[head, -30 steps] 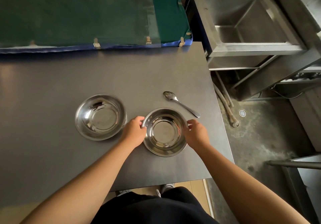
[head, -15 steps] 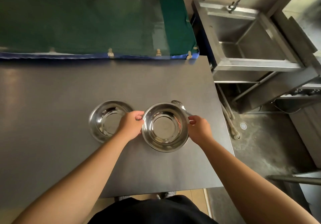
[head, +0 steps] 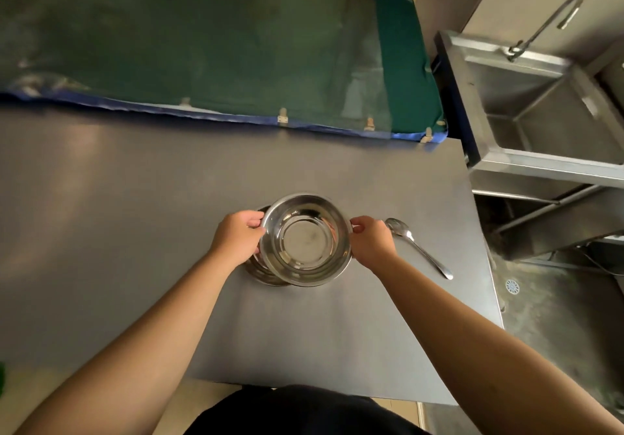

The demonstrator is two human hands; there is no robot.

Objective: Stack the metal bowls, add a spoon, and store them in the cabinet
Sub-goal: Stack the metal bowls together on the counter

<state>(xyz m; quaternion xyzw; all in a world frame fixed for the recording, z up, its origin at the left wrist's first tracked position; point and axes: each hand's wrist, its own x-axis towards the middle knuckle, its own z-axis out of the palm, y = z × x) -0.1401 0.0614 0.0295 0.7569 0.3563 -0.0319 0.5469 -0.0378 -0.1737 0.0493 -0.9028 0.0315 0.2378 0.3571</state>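
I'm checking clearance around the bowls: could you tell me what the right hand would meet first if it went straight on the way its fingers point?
The shiny round metal bowl it already grips: the right hand points leftward at its rim.

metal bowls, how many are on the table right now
2. One metal bowl is held at its rim by both hands; the second bowl sits mostly hidden beneath it, only its left edge showing.

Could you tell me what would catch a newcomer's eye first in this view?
Centre frame, the left hand and right hand grip a shiny metal bowl by its rim, over a second bowl on the grey table. A spoon lies just right of it.
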